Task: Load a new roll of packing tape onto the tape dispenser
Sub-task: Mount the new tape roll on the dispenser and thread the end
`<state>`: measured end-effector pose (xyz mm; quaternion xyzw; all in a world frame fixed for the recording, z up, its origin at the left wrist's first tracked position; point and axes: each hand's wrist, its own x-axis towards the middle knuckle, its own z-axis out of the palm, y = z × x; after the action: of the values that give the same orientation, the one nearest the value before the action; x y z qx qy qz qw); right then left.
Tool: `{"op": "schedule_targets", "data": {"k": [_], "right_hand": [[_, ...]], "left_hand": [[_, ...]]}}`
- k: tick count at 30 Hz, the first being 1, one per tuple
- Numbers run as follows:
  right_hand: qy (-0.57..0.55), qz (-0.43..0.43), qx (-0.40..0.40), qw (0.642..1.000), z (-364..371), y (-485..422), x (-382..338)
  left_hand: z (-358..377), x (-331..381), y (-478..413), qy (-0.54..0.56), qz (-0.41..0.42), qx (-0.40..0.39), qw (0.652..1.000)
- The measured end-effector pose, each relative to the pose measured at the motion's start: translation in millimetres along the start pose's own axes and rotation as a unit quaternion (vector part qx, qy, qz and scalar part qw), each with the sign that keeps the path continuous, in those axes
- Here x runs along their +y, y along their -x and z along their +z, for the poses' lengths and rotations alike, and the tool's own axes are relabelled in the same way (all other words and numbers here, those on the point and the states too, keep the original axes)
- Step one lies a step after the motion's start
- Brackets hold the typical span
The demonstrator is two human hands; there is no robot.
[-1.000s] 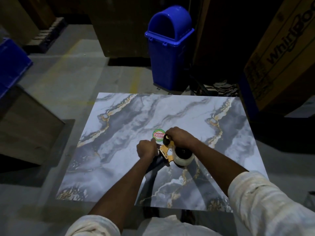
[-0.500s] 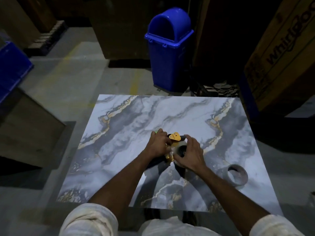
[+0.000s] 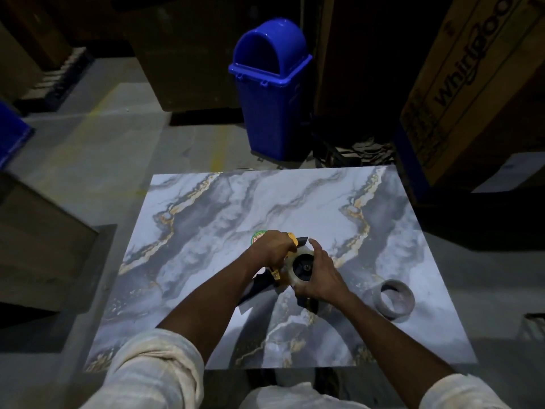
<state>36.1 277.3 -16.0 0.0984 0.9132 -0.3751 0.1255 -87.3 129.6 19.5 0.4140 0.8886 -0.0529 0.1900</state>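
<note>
A yellow and black tape dispenser (image 3: 292, 242) lies at the middle of the marble-patterned table (image 3: 206, 219). My left hand (image 3: 271, 247) grips its frame from the left. A clear roll of packing tape (image 3: 298, 268) sits around the dispenser's black hub, and my right hand (image 3: 320, 274) curls around the roll's right side. A second ring, grey and hollow like a bare tape core (image 3: 393, 299), stands on the table to the right, apart from both hands. A round green and red sticker (image 3: 256, 237) peeks out beside my left hand.
A blue swing-lid bin (image 3: 269, 93) stands on the floor beyond the table's far edge. A large printed cardboard box (image 3: 472, 90) rises at the right, dark boxes fill the back, and a wooden crate (image 3: 38, 231) sits at the left.
The clear roll, held beside the dispenser a second ago, now sits around the hub. A grey ring has appeared on the table at the right. My right hand shifted onto the roll's right side.
</note>
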Motion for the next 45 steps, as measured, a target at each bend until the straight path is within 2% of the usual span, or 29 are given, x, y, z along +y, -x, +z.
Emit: {"op": "schedule_targets", "data": {"k": [10, 17, 21, 28, 31, 37, 45], "right_hand": [[0.015, 0.010, -0.024, 1.000, -8.4, -4.0, 3.8], [0.015, 0.001, -0.030, 0.999, -13.7, -3.7, 5.1], [0.019, -0.001, -0.037, 0.999, -21.3, -4.1, 6.6], [0.052, 0.005, -0.026, 0.998, -21.3, 5.2, 13.0], [0.164, -0.054, -0.041, 0.984, -25.0, -1.2, 1.0], [0.338, -0.166, -0.153, 0.914, -26.0, -45.2, -51.2], [0.293, -0.170, -0.155, 0.928, -18.8, -49.2, -42.8]], "left_hand": [[3.8, -3.0, -0.8, 0.057, -0.027, -0.046, 0.997], [6.4, -1.8, 6.4, 0.049, -0.036, -0.016, 0.998], [16.8, -2.5, 9.8, 0.095, -0.058, 0.019, 0.994], [25.9, 0.1, 13.2, 0.144, -0.071, 0.036, 0.986], [31.7, 2.1, 14.9, 0.167, -0.068, 0.046, 0.983], [33.9, 2.2, 18.4, 0.223, -0.052, 0.062, 0.971], [28.2, -12.0, 15.9, 0.207, -0.025, 0.030, 0.978]]}}
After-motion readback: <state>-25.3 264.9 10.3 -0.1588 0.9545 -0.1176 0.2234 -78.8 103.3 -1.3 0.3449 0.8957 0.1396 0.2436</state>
